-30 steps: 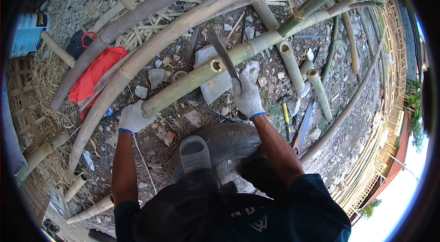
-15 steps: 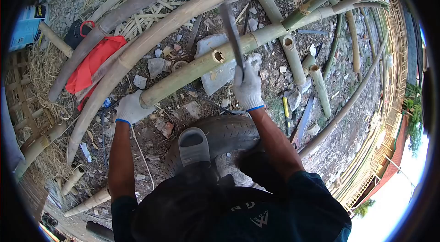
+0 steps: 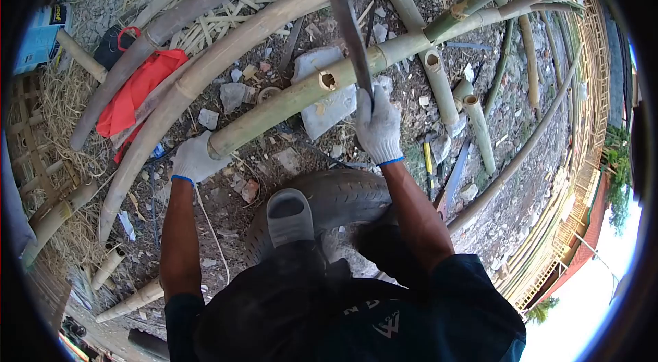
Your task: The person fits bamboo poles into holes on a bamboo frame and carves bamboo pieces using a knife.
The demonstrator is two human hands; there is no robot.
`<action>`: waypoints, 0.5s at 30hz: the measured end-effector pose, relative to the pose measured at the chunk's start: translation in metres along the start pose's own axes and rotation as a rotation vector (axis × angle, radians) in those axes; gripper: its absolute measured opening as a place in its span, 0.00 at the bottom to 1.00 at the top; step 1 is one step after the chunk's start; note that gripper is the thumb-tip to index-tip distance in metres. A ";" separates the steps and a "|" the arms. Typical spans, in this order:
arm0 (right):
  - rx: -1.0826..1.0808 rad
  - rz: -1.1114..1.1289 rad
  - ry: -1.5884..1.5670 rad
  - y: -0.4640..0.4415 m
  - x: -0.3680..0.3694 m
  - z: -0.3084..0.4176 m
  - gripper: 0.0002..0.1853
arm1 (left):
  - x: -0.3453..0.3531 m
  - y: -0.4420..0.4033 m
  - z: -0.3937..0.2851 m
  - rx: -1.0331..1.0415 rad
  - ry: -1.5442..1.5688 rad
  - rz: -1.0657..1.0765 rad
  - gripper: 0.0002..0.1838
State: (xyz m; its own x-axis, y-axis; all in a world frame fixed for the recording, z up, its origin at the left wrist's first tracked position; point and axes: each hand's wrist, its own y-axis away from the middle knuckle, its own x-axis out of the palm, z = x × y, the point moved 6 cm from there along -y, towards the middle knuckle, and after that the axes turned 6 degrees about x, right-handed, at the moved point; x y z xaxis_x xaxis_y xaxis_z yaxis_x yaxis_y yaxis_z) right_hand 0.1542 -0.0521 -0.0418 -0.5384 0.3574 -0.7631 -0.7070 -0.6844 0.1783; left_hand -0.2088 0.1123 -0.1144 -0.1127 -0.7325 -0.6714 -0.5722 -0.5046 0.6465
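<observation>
A thick greenish bamboo pole (image 3: 267, 117) with a hole cut in its upper side slants across the middle of the view, over a pale stone slab (image 3: 329, 113). At its near left end, my left hand (image 3: 197, 158), in a white knit glove, is closed on the pole. My right hand (image 3: 379, 128), gloved the same way, grips a machete (image 3: 351, 36). The long dark blade points away from me and passes above the pole, right of the hole; whether it touches the bamboo I cannot tell. The fingers wrap its handle and hide most of it.
An old tyre (image 3: 343, 197) lies before me, with a grey sandal (image 3: 289, 217) on it. Long curved bamboo poles (image 3: 226, 54) cross the far side. Red cloth (image 3: 137, 98) lies at left. To the right are a handsaw (image 3: 455, 180), a yellow-handled tool (image 3: 428, 156) and bamboo offcuts (image 3: 480, 132).
My right hand and the machete have shifted slightly right and the blade's tip has risen a little farther from me. My left hand stays on the pole's end.
</observation>
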 end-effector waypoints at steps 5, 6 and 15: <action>-0.082 0.060 0.122 -0.002 0.024 -0.048 0.14 | -0.010 -0.004 0.001 0.009 -0.001 -0.047 0.36; -0.142 0.027 0.246 -0.011 0.023 -0.058 0.13 | -0.014 -0.008 0.000 0.011 0.009 -0.060 0.36; 0.014 0.090 0.097 -0.012 0.015 -0.034 0.15 | -0.004 -0.002 0.006 0.056 0.017 -0.094 0.35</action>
State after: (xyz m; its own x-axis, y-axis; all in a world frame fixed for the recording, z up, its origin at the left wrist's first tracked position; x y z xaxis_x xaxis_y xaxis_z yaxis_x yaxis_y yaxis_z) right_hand 0.1706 -0.0598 -0.0762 -0.5533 0.2313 -0.8002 -0.6649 -0.7014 0.2570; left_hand -0.2118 0.1186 -0.1151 -0.0423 -0.6909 -0.7217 -0.6246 -0.5455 0.5589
